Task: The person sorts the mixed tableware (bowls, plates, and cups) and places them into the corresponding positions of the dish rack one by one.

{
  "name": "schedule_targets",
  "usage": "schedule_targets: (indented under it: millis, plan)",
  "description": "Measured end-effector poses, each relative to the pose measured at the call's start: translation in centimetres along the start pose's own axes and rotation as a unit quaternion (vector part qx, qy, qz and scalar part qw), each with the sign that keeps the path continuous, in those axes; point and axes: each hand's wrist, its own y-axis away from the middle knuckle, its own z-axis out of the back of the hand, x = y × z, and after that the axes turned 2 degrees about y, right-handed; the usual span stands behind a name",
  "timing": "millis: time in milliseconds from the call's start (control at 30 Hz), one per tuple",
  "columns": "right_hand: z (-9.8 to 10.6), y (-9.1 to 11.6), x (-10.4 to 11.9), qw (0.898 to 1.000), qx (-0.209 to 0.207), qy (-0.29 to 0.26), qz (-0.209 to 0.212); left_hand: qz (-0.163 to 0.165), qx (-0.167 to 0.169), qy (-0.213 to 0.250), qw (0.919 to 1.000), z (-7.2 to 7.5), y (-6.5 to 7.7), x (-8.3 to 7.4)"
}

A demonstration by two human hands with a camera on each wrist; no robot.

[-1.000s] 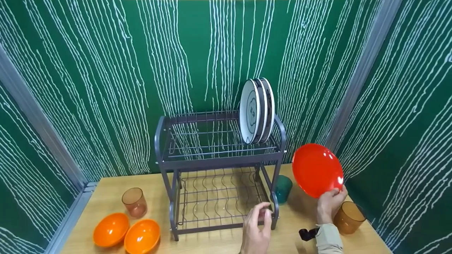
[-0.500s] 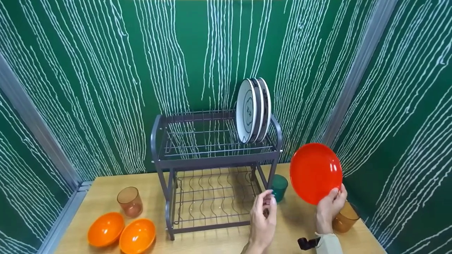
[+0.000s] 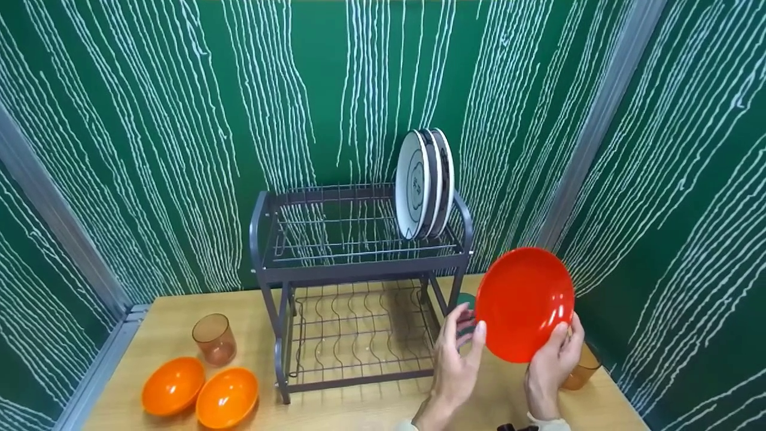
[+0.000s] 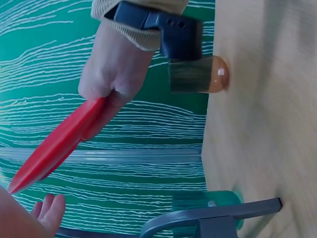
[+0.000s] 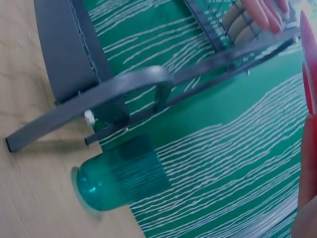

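A red plate (image 3: 526, 305) is held up above the table's right side, its glossy inner face towards the head camera. My right hand (image 3: 553, 365) grips its lower right rim, thumb on the front face; the left wrist view shows the red plate (image 4: 59, 144) edge-on in that grip. Beside the plate's left rim is my left hand (image 3: 458, 365), its fingers and thumb spread apart and holding nothing. In the left wrist view a small gap shows between the left hand (image 4: 34, 218) and the rim. A green cup (image 3: 467, 299) is partly hidden behind the left fingers.
A two-tier dark dish rack (image 3: 365, 272) stands mid-table, with several patterned white plates (image 3: 413, 185) upright at its upper right. Two orange bowls (image 3: 227, 398) and a brownish clear cup (image 3: 215, 341) stand left. An amber cup (image 3: 580, 371) is partly hidden behind the right hand.
My left hand has moved up and right to the plate's left side. The right hand has brought the red plate slightly left and down, turning it a little. The rack and dishes stay put.
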Motion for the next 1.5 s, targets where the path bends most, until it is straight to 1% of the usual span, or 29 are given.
schedule_targets:
  millis: [67, 100, 167, 200, 267, 300, 333, 367, 400, 433, 500, 600, 700, 733, 800, 867, 933, 1000, 1067, 1100, 1133, 1167, 1200, 1233, 1267, 1333, 1400, 1467, 1500]
  plan:
    - [-0.1, 0.7, 0.5, 1.000, -0.001, 0.001, 0.014, 0.002, 0.007, 0.009, 0.9999, -0.1, 0.0, 0.5]
    - [-0.2, 1.0, 0.8, 1.000, -0.001, 0.001, 0.021, -0.003, 0.009, 0.010, 0.9999, -0.1, 0.0, 0.9]
    - [-0.2, 1.6, 1.4, 1.000, -0.001, 0.000, 0.031, -0.023, 0.011, 0.009, 0.9996, -0.2, 0.0, 1.5]
    - [-0.2, 1.8, 1.6, 0.999, 0.000, -0.001, 0.035, -0.038, 0.014, 0.006, 0.9992, -0.2, 0.0, 1.5]
    - [-0.2, 2.2, 2.1, 0.999, 0.002, 0.001, 0.038, -0.082, 0.020, -0.014, 0.9963, -0.2, -0.1, 1.6]
    - [-0.2, 2.3, 2.3, 0.999, 0.002, 0.001, 0.037, -0.111, 0.024, -0.035, 0.9929, -0.2, -0.1, 1.7]
    - [-0.2, 2.5, 2.5, 0.999, 0.002, 0.002, 0.037, -0.142, 0.028, -0.059, 0.9877, -0.1, -0.2, 1.7]
    - [-0.1, 2.7, 2.6, 0.999, 0.004, 0.003, 0.038, -0.176, 0.034, -0.090, 0.9796, -0.1, -0.3, 1.8]
    - [-0.1, 2.9, 2.7, 0.999, 0.006, 0.006, 0.037, -0.212, 0.039, -0.126, 0.9684, 0.0, -0.4, 1.8]
    - [-0.1, 3.1, 2.8, 0.999, 0.008, 0.008, 0.036, -0.249, 0.042, -0.167, 0.9531, 0.1, -0.4, 1.9]
    - [-0.1, 3.4, 3.0, 0.999, 0.014, 0.008, 0.042, -0.310, 0.045, -0.247, 0.9168, 0.4, -0.5, 2.1]
    - [-0.2, 3.7, 3.3, 0.998, 0.022, 0.007, 0.059, -0.379, 0.047, -0.331, 0.8630, 1.0, -0.7, 2.2]
    - [-0.2, 3.8, 3.8, 0.997, 0.022, 0.007, 0.069, -0.435, 0.049, -0.383, 0.8131, 1.6, -0.8, 2.3]
    - [-0.2, 3.8, 4.0, 0.997, 0.022, 0.007, 0.070, -0.455, 0.052, -0.398, 0.7951, 1.7, -0.9, 2.3]
    - [-0.2, 3.9, 4.4, 0.997, 0.022, 0.005, 0.069, -0.491, 0.061, -0.429, 0.7560, 2.0, -0.9, 2.1]
    - [-0.2, 4.0, 4.8, 0.997, 0.022, -0.001, 0.074, -0.521, 0.075, -0.451, 0.7213, 2.2, -1.0, 1.7]
    - [-0.2, 4.0, 5.3, 0.997, 0.020, -0.004, 0.077, -0.540, 0.087, -0.468, 0.6938, 2.6, -1.0, 0.9]
    - [-0.2, 4.2, 5.8, 0.997, 0.021, -0.006, 0.079, -0.557, 0.084, -0.483, 0.6700, 3.1, -1.1, -0.1]
    - [-0.3, 4.4, 6.2, 0.996, 0.024, -0.002, 0.081, -0.570, 0.076, -0.496, 0.6507, 3.5, -1.2, -1.0]
    - [-0.3, 4.6, 6.3, 0.996, 0.027, 0.000, 0.082, -0.575, 0.069, -0.501, 0.6430, 3.7, -1.2, -1.4]
    - [-0.4, 4.7, 6.5, 0.996, 0.031, 0.001, 0.084, -0.579, 0.064, -0.503, 0.6385, 3.8, -1.3, -1.7]
    - [-0.4, 4.9, 6.7, 0.995, 0.036, 0.001, 0.089, -0.581, 0.061, -0.501, 0.6383, 3.9, -1.3, -1.9]
    - [-0.4, 5.2, 6.9, 0.995, 0.042, -0.003, 0.096, -0.584, 0.059, -0.500, 0.6365, 4.0, -1.3, -2.0]
    - [-0.5, 5.4, 7.1, 0.994, 0.047, -0.007, 0.102, -0.587, 0.057, -0.494, 0.6387, 4.1, -1.4, -2.0]
    - [-0.5, 5.6, 7.3, 0.993, 0.052, -0.014, 0.108, -0.591, 0.053, -0.491, 0.6374, 4.2, -1.4, -1.9]
    - [-0.7, 6.0, 7.8, 0.991, 0.062, -0.026, 0.114, -0.597, 0.047, -0.479, 0.6416, 4.4, -1.5, -1.6]
    - [-0.8, 6.4, 8.3, 0.989, 0.074, -0.038, 0.121, -0.603, 0.041, -0.473, 0.6412, 4.7, -1.5, -1.4]
    - [-1.0, 6.7, 8.7, 0.986, 0.092, -0.056, 0.126, -0.607, 0.033, -0.463, 0.6448, 5.0, -1.6, -1.5]
    - [-1.1, 6.9, 9.0, 0.984, 0.103, -0.063, 0.129, -0.608, 0.029, -0.457, 0.6489, 5.2, -1.6, -1.6]
